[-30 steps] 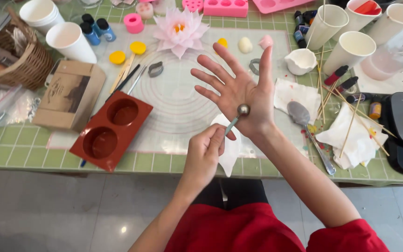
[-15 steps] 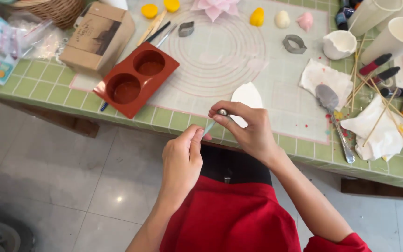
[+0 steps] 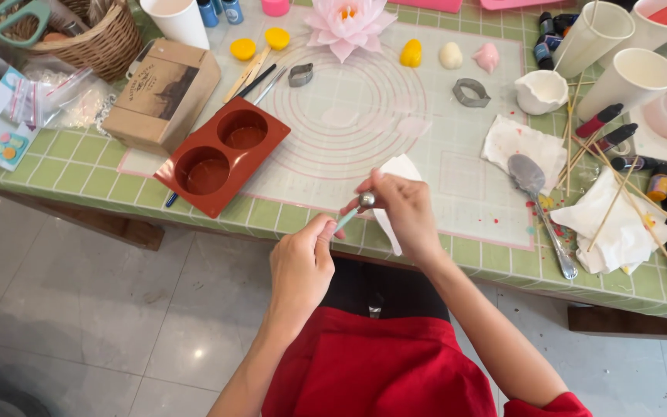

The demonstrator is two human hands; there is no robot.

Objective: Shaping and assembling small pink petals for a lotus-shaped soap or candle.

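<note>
My left hand grips the pale blue handle of a ball-tipped modelling tool, held just off the table's front edge. Its metal ball touches the fingers of my right hand, which pinches a thin white petal-shaped sheet hanging over the edge of the translucent ringed work mat. Both hands are close together above my red lap.
A red two-cavity mould lies left of my hands, a cardboard box behind it. A pink lotus flower, small coloured balls, metal cutters, paper cups, a spoon, skewers and tissues fill the tiled table's right side.
My right hand, spread open a second ago, has closed on the white sheet. The view dipped toward the floor and came back up; the tool's ball now rests against my right fingers.
</note>
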